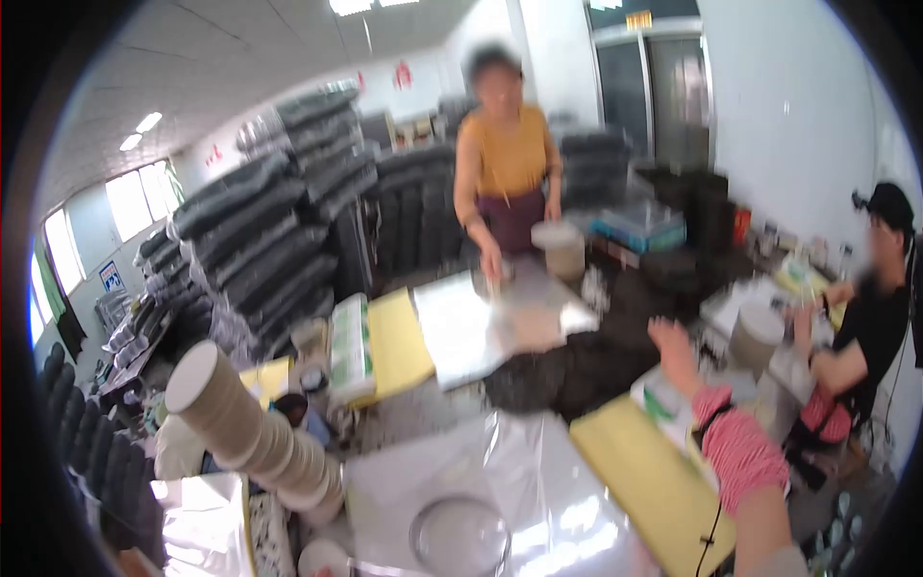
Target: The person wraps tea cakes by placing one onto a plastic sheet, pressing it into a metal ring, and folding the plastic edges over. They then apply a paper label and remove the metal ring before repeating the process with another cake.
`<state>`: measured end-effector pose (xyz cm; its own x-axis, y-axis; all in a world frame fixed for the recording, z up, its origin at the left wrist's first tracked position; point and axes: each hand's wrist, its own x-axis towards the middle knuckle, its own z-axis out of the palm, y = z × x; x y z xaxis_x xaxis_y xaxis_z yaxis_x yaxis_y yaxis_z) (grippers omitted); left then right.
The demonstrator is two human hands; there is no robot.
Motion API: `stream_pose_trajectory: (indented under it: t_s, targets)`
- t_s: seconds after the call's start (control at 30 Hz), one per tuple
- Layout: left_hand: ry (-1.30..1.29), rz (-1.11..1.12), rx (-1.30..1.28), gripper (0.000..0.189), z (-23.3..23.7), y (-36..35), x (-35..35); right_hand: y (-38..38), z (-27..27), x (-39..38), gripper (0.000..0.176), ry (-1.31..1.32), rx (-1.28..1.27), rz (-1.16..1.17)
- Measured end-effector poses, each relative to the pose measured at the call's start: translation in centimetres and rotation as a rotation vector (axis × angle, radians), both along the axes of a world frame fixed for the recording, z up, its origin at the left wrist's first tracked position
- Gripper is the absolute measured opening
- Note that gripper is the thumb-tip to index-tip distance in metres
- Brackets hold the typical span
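Note:
My right hand (671,348), its wrist in a red-and-white checked sleeve cuff, reaches forward with fingers stretched out. The fingertips overlap the right edge of a dark, matted heap (567,370) of loose material. Below my forearm lies a yellow sheet (649,481). In front of me a shiny clear plastic sheet (385,490) covers the work surface, with a thin round ring (413,539) on it. A pale round disc (325,558) shows at the bottom edge. My left hand is out of sight.
A tall, leaning stack of pale round pieces (255,438) stands at left. Opposite, a person in a yellow top (505,154) works at a shiny sheet (452,332); another person in black (873,308) sits at right. Dark wrapped bundles (250,226) are piled behind.

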<state>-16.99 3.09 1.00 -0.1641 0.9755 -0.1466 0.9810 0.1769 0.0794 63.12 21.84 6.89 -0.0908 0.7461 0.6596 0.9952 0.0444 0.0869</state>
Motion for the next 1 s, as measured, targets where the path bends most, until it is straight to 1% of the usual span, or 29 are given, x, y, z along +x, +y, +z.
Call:
stream_pose_trajectory:
  t_s: [0.03, 0.07, 0.1, 0.13, 0.2, 0.23, 0.27, 0.3, 0.33, 0.37, 0.4, 0.47, 0.5, 0.53, 0.57, 0.6, 0.67, 0.7, 0.73, 0.77, 0.8, 0.83, 0.87, 0.93, 1.0]
  targets:
    - [-0.084, 0.094, -0.167, 0.070, 1.8, 0.4, 0.8, -0.9, 0.1, -0.5, 0.047, 0.161, 0.064, 0.063]
    - [-0.154, -0.151, 0.292, 0.050, -2.0, -0.9, -2.6, -1.8, 0.4, -1.9, 0.043, 0.278, 0.160, 0.100]
    - [-0.261, -0.061, 0.233, 0.064, -1.3, -0.9, -2.3, -3.2, 1.7, -4.2, 0.039, 0.494, 0.150, 0.101]
    - [-0.267, -0.047, 0.239, 0.064, -1.4, -0.7, -2.6, -3.1, 1.5, -5.0, 0.039, 0.487, 0.150, 0.116]
    - [-0.229, -0.119, 0.275, 0.058, -1.8, -0.4, -3.6, -3.7, 0.0, -7.1, 0.038, 0.949, 0.154, 0.204]
    - [-0.145, -0.114, 0.239, 0.045, 0.5, -0.3, -2.0, -3.4, -0.7, -8.5, 0.032, 1.261, 0.124, 0.312]
    - [-0.146, -0.098, 0.249, 0.045, 2.1, -0.7, -0.8, -4.8, 1.3, -10.9, 0.027, 1.422, -0.107, 0.268]
    - [-0.092, -0.040, 0.353, 0.042, 3.5, -0.5, 0.5, -6.2, 3.5, -13.7, 0.022, 1.574, -0.335, 0.206]
    - [-0.033, 0.000, 0.439, 0.039, 4.7, -0.3, 1.9, -6.0, 3.0, -16.9, 0.019, 2.233, -0.228, 0.570]
    - [-0.134, -0.076, 0.556, 0.042, 5.6, -0.4, 3.5, -5.3, 2.9, -20.3, 0.024, 1.735, -0.239, 0.693]
    - [-0.129, -0.099, 0.520, 0.042, 6.1, -0.2, 5.5, -6.9, 3.4, -21.9, 0.030, 1.740, -0.528, 0.636]
    - [-0.142, -0.421, 0.761, 0.042, 7.1, 0.1, 10.4, -7.8, 5.3, -27.3, 0.029, 2.063, -0.715, 0.761]
    - [-0.174, -0.497, 0.761, 0.035, 7.6, 0.2, 13.7, -7.9, 5.7, -28.1, 0.029, 2.063, -0.741, 0.771]
    - [-0.199, -0.564, 0.764, 0.028, 7.8, 0.5, 16.8, -7.9, 6.0, -29.2, 0.029, 2.261, -0.791, 0.825]
    - [-0.220, -0.679, 0.725, 0.031, 7.2, 1.3, 19.2, -7.8, 5.9, -30.4, 0.029, 2.465, -0.852, 0.863]
    - [-0.252, -0.791, 0.674, 0.035, 5.9, 1.5, 20.7, -8.0, 5.4, -30.8, 0.029, 2.469, -0.906, 0.853]
    - [-0.336, -0.839, 0.359, 0.047, 3.7, 1.5, 22.1, -7.9, 4.8, -28.5, 0.029, 2.380, -0.605, 0.866]
    - [-0.342, -0.826, 0.378, 0.047, 3.6, 2.3, 22.0, -8.2, 4.5, -27.1, 0.030, 2.373, -0.554, 0.817]
    - [-0.359, -0.866, 0.300, 0.056, 3.6, 3.0, 21.5, -8.5, 4.0, -25.7, 0.031, 2.371, -0.498, 0.765]
    - [-0.385, -0.899, 0.202, 0.065, 3.7, 2.8, 21.5, -8.3, 3.4, -24.5, 0.031, 2.368, -0.521, 0.750]
    - [-0.405, -0.877, 0.191, 0.065, 3.7, 3.4, 21.9, -8.2, 2.5, -23.4, 0.032, 2.376, -0.460, 0.706]
    - [-0.181, -0.926, 0.173, 0.071, 4.9, 5.3, 23.0, -8.1, 1.8, -22.9, 0.033, 2.379, -0.399, 0.664]
    - [0.046, -0.972, 0.156, 0.076, 5.2, 6.4, 23.8, -8.1, 1.5, -23.0, 0.033, 2.371, -0.427, 0.650]
    - [0.023, -0.970, 0.117, 0.078, 1.8, 7.2, 24.8, -7.9, 0.8, -23.6, 0.035, 2.423, -0.416, 0.609]
    - [-0.003, -0.962, 0.080, 0.080, -0.8, 8.2, 25.2, -8.0, 1.7, -24.5, 0.036, 2.393, -0.450, 0.591]
